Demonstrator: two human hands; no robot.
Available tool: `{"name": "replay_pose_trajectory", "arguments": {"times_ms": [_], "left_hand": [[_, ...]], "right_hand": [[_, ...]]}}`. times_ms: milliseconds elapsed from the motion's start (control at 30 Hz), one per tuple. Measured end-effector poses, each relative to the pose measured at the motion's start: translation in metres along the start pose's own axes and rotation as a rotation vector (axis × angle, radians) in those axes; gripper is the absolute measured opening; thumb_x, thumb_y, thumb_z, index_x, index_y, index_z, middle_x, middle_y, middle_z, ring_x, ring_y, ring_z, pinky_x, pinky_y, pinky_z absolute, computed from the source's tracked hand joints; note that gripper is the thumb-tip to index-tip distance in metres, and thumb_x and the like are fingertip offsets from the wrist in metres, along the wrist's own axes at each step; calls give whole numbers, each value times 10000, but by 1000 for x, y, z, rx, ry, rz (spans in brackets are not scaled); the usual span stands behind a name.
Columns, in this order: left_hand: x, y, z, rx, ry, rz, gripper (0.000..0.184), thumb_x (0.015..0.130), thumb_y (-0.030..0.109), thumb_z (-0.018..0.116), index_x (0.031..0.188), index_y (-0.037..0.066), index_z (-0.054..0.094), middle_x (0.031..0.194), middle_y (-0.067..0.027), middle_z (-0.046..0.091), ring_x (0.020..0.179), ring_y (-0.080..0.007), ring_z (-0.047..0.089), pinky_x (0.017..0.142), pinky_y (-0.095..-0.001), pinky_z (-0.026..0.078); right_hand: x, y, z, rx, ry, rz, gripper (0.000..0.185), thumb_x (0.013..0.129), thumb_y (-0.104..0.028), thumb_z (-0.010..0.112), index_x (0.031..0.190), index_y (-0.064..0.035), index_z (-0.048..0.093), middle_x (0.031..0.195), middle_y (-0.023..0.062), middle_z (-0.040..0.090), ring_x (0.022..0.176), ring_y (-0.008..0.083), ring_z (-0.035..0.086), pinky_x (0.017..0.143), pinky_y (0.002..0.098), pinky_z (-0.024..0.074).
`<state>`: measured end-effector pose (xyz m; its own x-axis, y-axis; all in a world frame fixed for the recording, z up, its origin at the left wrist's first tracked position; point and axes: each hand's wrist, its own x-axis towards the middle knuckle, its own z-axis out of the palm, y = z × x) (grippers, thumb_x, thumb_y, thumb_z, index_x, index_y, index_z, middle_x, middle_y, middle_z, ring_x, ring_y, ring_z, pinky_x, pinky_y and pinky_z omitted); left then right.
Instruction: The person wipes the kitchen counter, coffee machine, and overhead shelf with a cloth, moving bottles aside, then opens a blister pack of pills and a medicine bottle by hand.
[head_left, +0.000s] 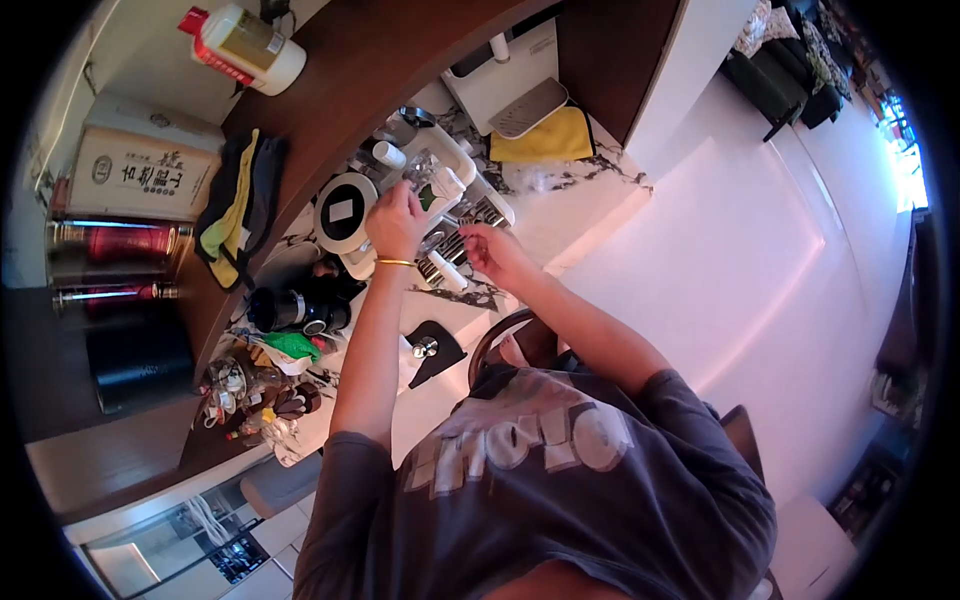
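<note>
A white countertop coffee machine [345,208] with a round black display stands on the marbled counter, seen from above. My left hand [395,222], a gold bracelet at its wrist, is over the machine beside a clear glass vessel [428,180]. Its fingers are drawn together, and what they grip, if anything, cannot be made out. To the right, my right hand [490,255] hovers by the machine's slotted metal tray [480,215], fingers loosely bent and apart, with nothing visible in them. A white handle [449,272] sticks out below the two hands.
A yellow cloth [541,136] lies under a white appliance [515,85]. A metal tamper [425,347] rests on a black mat [440,365] near the counter edge. Dark grinder-like equipment [290,310] and cluttered glassware [235,385] are at left. A shelf holds a bottle [250,50].
</note>
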<state>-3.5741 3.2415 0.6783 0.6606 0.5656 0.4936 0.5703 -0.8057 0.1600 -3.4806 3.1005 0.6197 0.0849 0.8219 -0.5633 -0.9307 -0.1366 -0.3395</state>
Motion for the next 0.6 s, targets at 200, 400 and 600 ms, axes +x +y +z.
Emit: {"name": "replay_pose_trajectory", "arguments": {"times_ms": [200, 400, 600], "left_hand": [[17, -5, 1, 233, -152, 146, 132, 775, 169, 567, 850, 72, 617, 872, -89, 612, 834, -280, 597, 669, -387, 496], [21, 8, -12, -44, -217, 51, 129, 756, 134, 567, 840, 43, 605, 904, -105, 595, 859, -314, 573, 716, -402, 479], [-3, 27, -12, -205, -70, 125, 178, 736, 99, 590, 904, 39, 600, 925, -113, 609, 855, -329, 568, 756, -412, 465]], "right_hand": [[41, -12, 19, 12, 89, -102, 121, 837, -170, 579, 844, -50, 594, 597, 22, 513, 456, 99, 437, 379, 222, 288], [48, -15, 32, -22, 41, -106, 110, 846, -123, 561, 887, -57, 639, 606, 4, 509, 460, 94, 440, 409, 216, 331], [27, -15, -5, 169, 40, 1, 141, 856, -129, 526, 875, -14, 605, 636, 14, 515, 536, 97, 489, 429, 190, 360]]}}
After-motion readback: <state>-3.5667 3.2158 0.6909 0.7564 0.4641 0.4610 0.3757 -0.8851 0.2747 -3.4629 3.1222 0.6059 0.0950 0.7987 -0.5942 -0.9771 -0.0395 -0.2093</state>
